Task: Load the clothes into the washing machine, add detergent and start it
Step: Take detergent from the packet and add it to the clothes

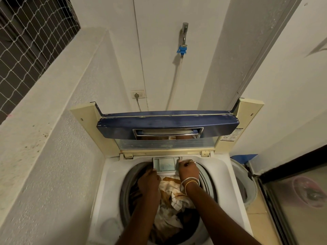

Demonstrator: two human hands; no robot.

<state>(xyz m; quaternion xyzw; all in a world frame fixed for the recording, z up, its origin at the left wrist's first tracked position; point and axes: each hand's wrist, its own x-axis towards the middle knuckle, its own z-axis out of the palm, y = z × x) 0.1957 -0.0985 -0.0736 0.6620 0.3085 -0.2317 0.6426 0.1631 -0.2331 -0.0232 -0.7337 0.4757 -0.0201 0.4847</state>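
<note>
A white top-loading washing machine stands below me with its blue folding lid raised against the wall. White and brown clothes fill the drum. At the drum's far rim a pale detergent drawer is pulled out. My left hand grips the drawer's front left corner. My right hand, with bangles on the wrist and a ring, holds the drawer's right side. No detergent container is in view.
A tap with a blue hose connector and a wall socket sit on the wall behind the machine. A low wall hems in the left. A pale bucket and a glass door stand on the right.
</note>
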